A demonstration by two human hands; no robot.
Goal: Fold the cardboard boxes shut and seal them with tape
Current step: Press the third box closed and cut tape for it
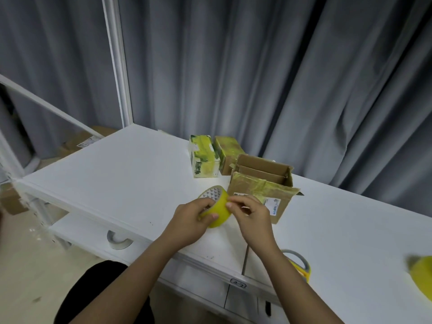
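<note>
Tape roll (216,208) at frame centre, over the table (131,174). Left hand (191,220) grips its rim; right hand (250,212) fingertips pick at the outer wrap. Roll likely light, stiff, smooth. Open box (259,185) just behind: thin cardboard, best held by flaps.

A white table (131,174) carries three boxes toward its far edge: a white-and-green taped box (203,156) and a brown taped box (228,153) just beside each other, and nearer, touching the brown one, a larger open cardboard box (261,185) with its flaps up. Near the front edge, at the right, a roll with a grey rim (298,263) lies partly hidden by a forearm, and a blurred yellow roll (422,274) sits at the right end.
</note>
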